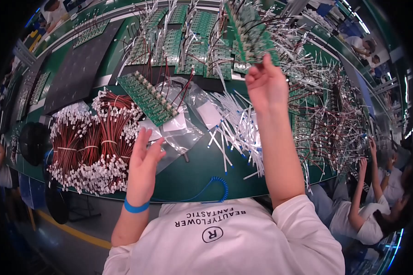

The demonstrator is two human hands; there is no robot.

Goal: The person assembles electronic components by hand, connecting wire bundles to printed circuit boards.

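My right hand (267, 87) is raised at the far side of the bench, its fingers pinching the lower edge of a green circuit board (258, 40) with dark wires on it. Below and to the left, my left hand (146, 153) holds nothing, fingers apart and palm turned inward. Just beyond those fingertips a second green circuit board (147, 98) lies aslant, partly over a clear plastic bag (188, 133). Left of that hand are bundles of red-and-black wires (92, 146) with white connectors, tied with bands. A blue band circles my left wrist.
Loose white strips (236, 133) with blue ends lie in front of my right forearm. Rows of wired boards (192, 50) stand at the back, and a dense tangle of wired boards (326, 110) fills the right side. A blue coiled cord (224, 185) hangs near the table's front edge. Co-workers sit at right.
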